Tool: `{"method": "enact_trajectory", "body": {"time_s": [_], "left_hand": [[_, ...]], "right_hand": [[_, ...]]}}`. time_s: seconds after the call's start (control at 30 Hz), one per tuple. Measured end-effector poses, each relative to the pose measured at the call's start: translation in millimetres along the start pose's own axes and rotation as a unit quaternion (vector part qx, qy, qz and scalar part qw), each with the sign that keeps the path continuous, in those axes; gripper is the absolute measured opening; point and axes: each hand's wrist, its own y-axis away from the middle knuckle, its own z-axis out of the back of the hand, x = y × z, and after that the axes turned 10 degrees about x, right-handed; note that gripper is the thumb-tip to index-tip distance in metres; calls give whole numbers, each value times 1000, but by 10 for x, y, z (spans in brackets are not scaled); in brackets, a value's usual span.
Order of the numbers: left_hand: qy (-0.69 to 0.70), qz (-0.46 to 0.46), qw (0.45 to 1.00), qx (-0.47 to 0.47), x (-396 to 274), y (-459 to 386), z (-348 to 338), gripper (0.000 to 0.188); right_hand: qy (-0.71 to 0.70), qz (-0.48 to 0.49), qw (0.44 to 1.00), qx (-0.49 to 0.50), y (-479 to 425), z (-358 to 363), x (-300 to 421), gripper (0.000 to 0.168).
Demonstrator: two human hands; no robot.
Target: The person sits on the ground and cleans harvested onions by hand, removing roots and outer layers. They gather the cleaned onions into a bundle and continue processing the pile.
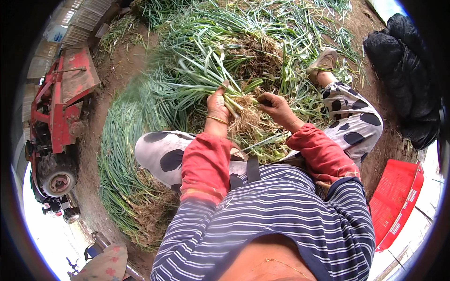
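Observation:
My left hand (218, 107), with a bangle at the wrist, is closed around a bunch of green onions (230, 100). Their long leaves fan out to the upper left, while the pale stalks and brown stringy roots (246, 117) point down and to the right. At the right side of the bunch is my right hand (276, 107), its fingers curled and the tips against a stalk by the roots. Whether those fingertips pinch anything is hard to see. Beneath both hands lie loose leaves and trimmings (270, 140), between my bent legs.
Heaped green onions (123, 140) curve along the left, and another pile with tangled roots (256, 56) lies ahead. A red farm machine (74, 80) with a wheel (59, 183) stands far left. On the right are black netting-like bundles (393, 70) and a red plastic crate (395, 203).

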Motion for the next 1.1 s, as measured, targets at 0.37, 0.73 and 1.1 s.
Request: {"method": "enact_trajectory", "body": {"time_s": [0.37,0.73,1.1], "left_hand": [[-28,-87,996,-20,152,274,-283,16],[26,-95,992,-79,-244,-18,83,18],[11,-171,985,4,-674,250,83,20]], "right_hand": [[-52,3,996,71,-597,-135,32,19],[-442,-14,874,-200,-166,-150,350,10],[-453,10,754,-476,256,927,-279,18]]}}
